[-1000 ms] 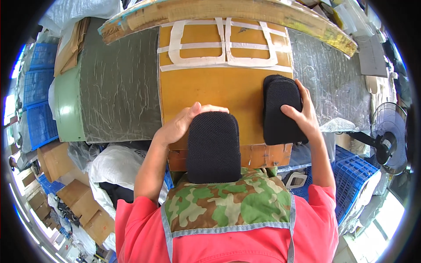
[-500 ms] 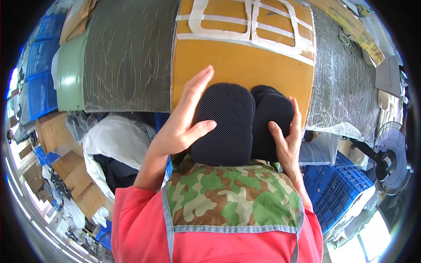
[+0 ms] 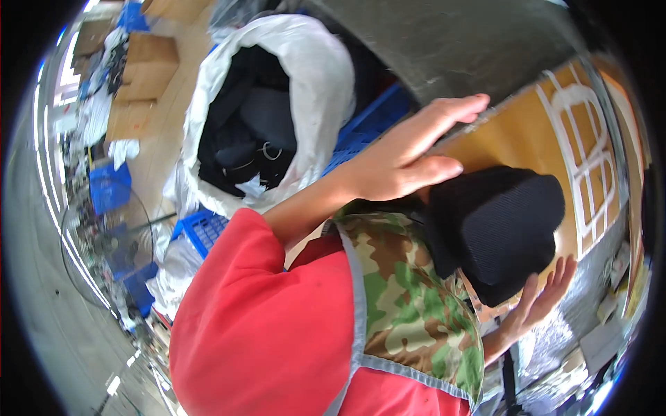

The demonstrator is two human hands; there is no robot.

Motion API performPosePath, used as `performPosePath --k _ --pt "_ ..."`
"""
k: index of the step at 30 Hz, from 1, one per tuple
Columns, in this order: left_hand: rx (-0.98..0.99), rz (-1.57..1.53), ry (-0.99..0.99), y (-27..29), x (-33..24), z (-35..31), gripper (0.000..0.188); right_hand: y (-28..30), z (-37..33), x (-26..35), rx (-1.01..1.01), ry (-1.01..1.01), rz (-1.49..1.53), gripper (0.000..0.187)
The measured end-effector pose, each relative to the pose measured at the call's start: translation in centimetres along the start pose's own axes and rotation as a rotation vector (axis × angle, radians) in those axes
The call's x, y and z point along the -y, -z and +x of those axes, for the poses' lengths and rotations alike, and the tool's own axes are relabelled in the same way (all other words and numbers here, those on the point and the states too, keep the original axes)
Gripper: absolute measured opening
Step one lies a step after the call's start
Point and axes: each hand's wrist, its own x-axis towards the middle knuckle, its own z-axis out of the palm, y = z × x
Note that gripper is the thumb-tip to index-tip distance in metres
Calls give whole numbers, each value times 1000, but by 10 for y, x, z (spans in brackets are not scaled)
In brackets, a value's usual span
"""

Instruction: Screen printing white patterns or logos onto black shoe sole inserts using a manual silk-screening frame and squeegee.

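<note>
Centrally, toward the right of the frame, a bundle of black mesh pads (image 3: 517, 215) is seen between the two hands, held up against a camouflage apron (image 3: 409, 291) and partly over a yellow-brown board (image 3: 489, 149). The left hand (image 3: 409, 163) is spread flat above and to the left of the pads, its fingers stretched toward the upper right and its thumb parted from them; nothing is gripped by it, and whether the pads are touched by the thumb cannot be told. The right hand (image 3: 534, 305), at the lower right, is likewise held with fingers extended and spread, close by the pads' lower edge; no grip is shown, and contact cannot be made out. White strips and frame shapes (image 3: 579, 166) are laid on the board at the right of the frame. Beyond the left hand, at upper centre, a dark grey worktop (image 3: 444, 41) is seen. At upper left, a white sack (image 3: 322, 69) is filled with black items (image 3: 267, 118), and farther left cardboard boxes (image 3: 149, 66) are set on the floor (image 3: 177, 104).
</note>
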Motion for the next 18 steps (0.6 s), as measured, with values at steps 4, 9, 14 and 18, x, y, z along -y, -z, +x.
performPosePath --k 4,9,14,18 --pt "-407 -77 170 19 5 -93 49 -24 -7 50 173 259 -103 101" --pt "-898 335 242 42 12 -191 27 -56 -17 56 241 445 -407 110" --pt "-1179 260 494 85 18 -261 32 -63 -23 48 185 490 -534 98" --pt "-1005 773 458 102 22 -263 40 -61 -29 46 164 502 -586 94"
